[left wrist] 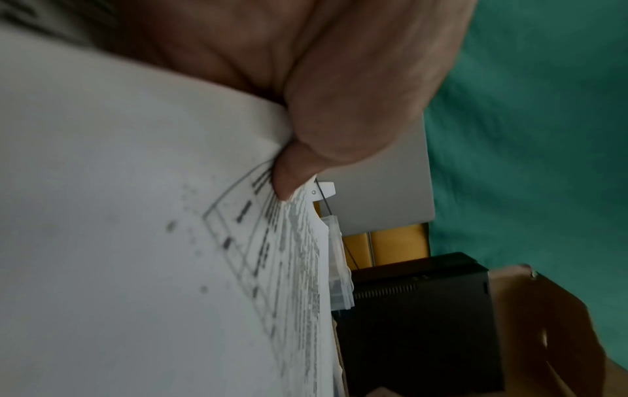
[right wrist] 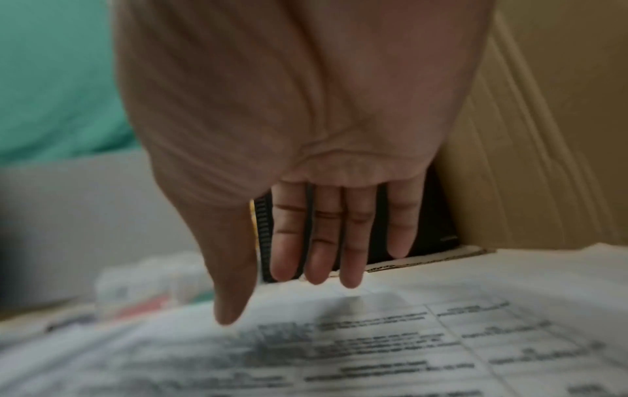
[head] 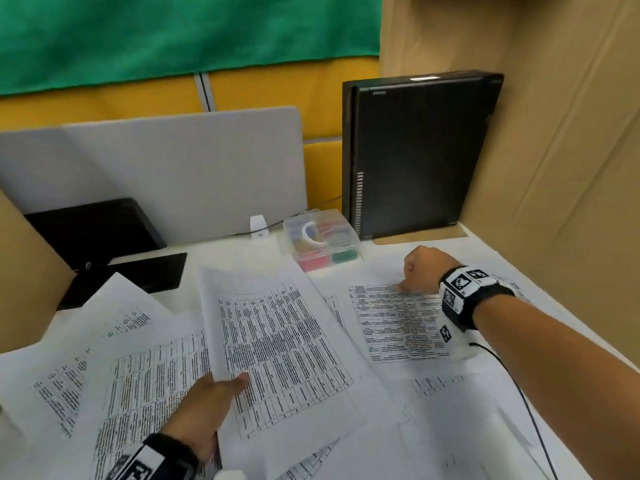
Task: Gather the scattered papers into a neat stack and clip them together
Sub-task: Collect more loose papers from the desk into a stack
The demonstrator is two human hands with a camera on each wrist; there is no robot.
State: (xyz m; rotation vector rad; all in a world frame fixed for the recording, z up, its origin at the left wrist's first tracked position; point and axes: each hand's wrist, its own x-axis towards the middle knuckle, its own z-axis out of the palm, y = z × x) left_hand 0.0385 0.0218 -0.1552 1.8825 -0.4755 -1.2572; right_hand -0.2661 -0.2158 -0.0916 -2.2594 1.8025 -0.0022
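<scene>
Printed white sheets lie scattered over the desk, among them one at the far left (head: 59,386) and one in the left middle (head: 149,393). My left hand (head: 235,382) pinches the near edge of a lifted sheaf of papers (head: 273,351), thumb on top; the left wrist view shows the thumb (left wrist: 295,172) pressed on the sheaf (left wrist: 136,215). My right hand (head: 412,271) reaches over a printed sheet (head: 398,323) at the right. Its straight fingers (right wrist: 322,255) point down at that sheet (right wrist: 374,335). A clear box of coloured clips (head: 322,240) stands behind the papers.
A black computer tower (head: 415,154) stands at the back right against a cardboard wall (head: 554,168). A grey partition (head: 173,168) closes the back. A black device (head: 93,230) and a flat black pad (head: 149,271) lie at the back left. A thin cable (head: 526,393) runs under my right forearm.
</scene>
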